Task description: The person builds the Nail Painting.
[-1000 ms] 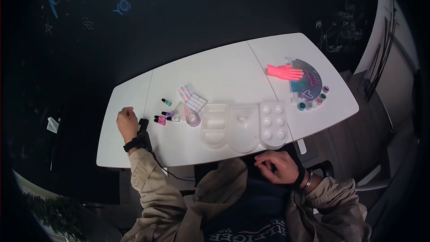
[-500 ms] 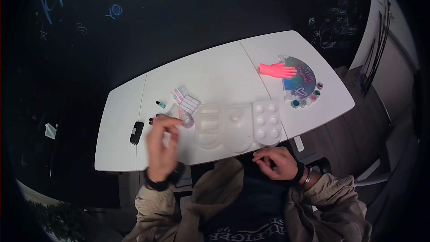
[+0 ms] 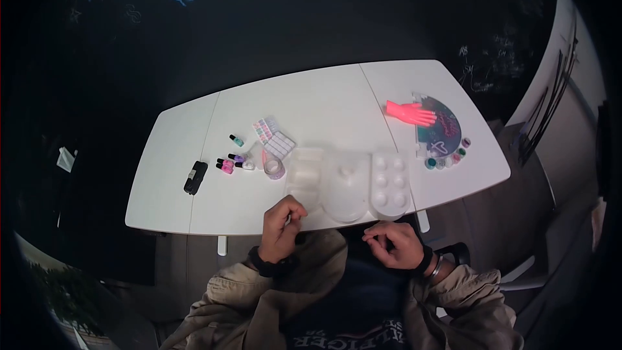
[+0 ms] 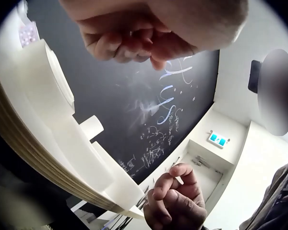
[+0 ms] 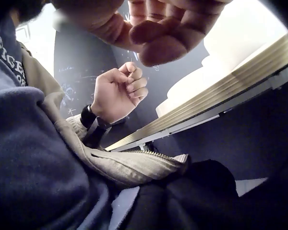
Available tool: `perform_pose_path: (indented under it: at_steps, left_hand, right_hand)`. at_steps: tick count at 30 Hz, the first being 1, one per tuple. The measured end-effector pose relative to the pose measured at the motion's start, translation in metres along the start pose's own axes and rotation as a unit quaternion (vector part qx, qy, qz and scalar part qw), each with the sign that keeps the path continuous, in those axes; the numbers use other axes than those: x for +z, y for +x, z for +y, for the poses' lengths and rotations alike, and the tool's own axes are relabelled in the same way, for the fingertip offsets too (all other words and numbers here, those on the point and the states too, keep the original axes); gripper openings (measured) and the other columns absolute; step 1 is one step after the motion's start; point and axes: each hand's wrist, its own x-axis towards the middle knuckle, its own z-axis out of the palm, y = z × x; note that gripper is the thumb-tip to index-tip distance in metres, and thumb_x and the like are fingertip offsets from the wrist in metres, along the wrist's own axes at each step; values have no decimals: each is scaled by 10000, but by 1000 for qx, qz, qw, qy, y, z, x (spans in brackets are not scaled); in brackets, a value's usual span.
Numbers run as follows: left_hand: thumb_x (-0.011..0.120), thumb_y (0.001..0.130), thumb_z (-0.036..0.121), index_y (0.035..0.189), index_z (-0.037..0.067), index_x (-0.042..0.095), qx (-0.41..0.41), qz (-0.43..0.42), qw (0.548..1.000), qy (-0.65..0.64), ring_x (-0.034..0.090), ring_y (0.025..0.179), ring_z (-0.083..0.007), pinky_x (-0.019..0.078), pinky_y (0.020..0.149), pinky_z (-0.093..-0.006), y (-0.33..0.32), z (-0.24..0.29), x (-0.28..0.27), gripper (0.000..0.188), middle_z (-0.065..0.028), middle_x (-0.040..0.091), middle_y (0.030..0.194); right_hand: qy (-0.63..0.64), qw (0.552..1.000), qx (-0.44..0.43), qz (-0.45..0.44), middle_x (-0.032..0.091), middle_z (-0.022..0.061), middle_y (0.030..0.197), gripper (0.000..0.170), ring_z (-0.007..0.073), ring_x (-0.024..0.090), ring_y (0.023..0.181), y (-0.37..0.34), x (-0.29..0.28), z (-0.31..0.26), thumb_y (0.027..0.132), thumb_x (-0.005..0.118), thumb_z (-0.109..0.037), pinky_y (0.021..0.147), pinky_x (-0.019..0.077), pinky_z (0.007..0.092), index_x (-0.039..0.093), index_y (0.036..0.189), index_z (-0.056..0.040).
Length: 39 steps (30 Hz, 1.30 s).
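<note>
My left hand (image 3: pixel 280 228) hangs at the table's front edge, just before the white three-section tray (image 3: pixel 304 176), its fingers loosely curled around nothing. To its right, my right hand (image 3: pixel 396 246) is held off the table edge near my body, fingers bent and holding nothing. The right wrist view shows the left hand (image 5: pixel 116 93) from the palm side with its fingers folded in. Beside the three-section tray lie a rounded white tray (image 3: pixel 346 202) and a white tray with six wells (image 3: pixel 390 185).
Left of the trays are a roll of tape (image 3: pixel 274 168), several nail polish bottles (image 3: pixel 225 166), a teal bottle (image 3: pixel 237 140), nail sheets (image 3: pixel 278 144) and a black case (image 3: pixel 195 177). A pink model hand (image 3: pixel 409 113) lies over a half-round board (image 3: pixel 443 126), with small jars (image 3: pixel 430 164) nearby.
My left hand has moved from beside the black case, rightward and back to the table's front edge. The right hand stays nearly where it was. The head view has shifted slightly.
</note>
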Motion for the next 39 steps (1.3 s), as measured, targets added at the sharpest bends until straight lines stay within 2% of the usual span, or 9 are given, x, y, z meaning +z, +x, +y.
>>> perform_pose_path:
  at_steps: [4, 7, 14, 23, 27, 31, 35, 36, 39]
  left_hand:
    - [515, 810, -46, 913, 4, 601, 41, 37, 998, -26, 503, 728, -180, 416, 679, -309, 0, -3, -1, 144, -82, 574, 840]
    - [494, 769, 19, 825, 6, 543, 25, 46, 998, -22, 475, 730, -178, 372, 678, -310, -2, -2, -1, 75, -75, 530, 819]
    - [465, 771, -27, 820, 2, 501, 50, 70, 996, -24, 456, 707, -206, 379, 662, -328, 1, -4, -5, 67, -98, 498, 812]
    - [451, 799, -22, 823, -1, 492, 99, 93, 990, -40, 445, 707, -215, 369, 658, -333, 5, -6, -3, 52, -117, 482, 815]
    - [453, 819, -33, 830, -6, 490, 99, 98, 989, -39, 451, 710, -222, 386, 666, -341, 4, 3, -7, 47, -122, 486, 826]
    - [448, 828, -50, 836, -8, 491, 102, 83, 990, -41, 456, 724, -228, 399, 678, -343, 2, 4, -10, 61, -123, 494, 846]
    - [448, 837, -72, 846, -6, 496, 112, 68, 990, -44, 463, 739, -235, 407, 690, -340, 3, 3, -11, 82, -122, 500, 864]
    - [451, 840, -74, 851, -5, 497, 108, 72, 991, -41, 467, 743, -236, 409, 693, -340, 4, 3, -10, 84, -121, 501, 866]
    - [458, 848, -84, 877, -5, 507, 98, 86, 991, -32, 480, 759, -234, 421, 707, -338, 4, 0, -11, 97, -121, 509, 889]
  right_hand:
    - [2, 1000, -9, 5, 806, 72, 987, 287, 107, 593, 565, 4, -2, -1, 912, 813, 46, 540, 495, 263, 765, 1183, -34]
    - [6, 1000, -3, -2, 805, 74, 986, 287, 106, 590, 565, 2, 0, 2, 904, 813, 56, 537, 488, 266, 766, 1173, -32]
    - [-1, 1000, -10, -9, 761, 71, 906, 273, 117, 597, 567, 1, 1, 4, 901, 810, 67, 541, 489, 276, 763, 1150, -34]
    - [-26, 999, -30, -2, 771, 90, 929, 195, 137, 647, 594, 13, -7, -2, 922, 779, 68, 569, 519, 291, 760, 1087, -33]
    - [-95, 993, -57, 31, 786, 106, 962, 144, 165, 690, 624, 39, -29, -21, 923, 770, 63, 579, 530, 295, 731, 1035, -18]
    - [-233, 968, 14, 88, 784, 107, 974, 108, 201, 699, 656, 68, -76, -21, 944, 756, 23, 615, 546, 340, 704, 1030, -15]
    - [-334, 932, 25, 140, 725, 110, 921, 148, 236, 673, 668, 108, -131, 14, 965, 733, -14, 641, 540, 363, 683, 1104, -5]
    - [-372, 919, 52, 120, 722, 142, 959, 219, 312, 695, 783, 117, -145, 29, 941, 745, -40, 711, 566, 427, 691, 1153, -24]
    - [-521, 850, 15, 72, 729, 179, 1020, 282, 403, 697, 923, 136, -168, 82, 901, 766, -61, 816, 583, 501, 705, 1176, -50]
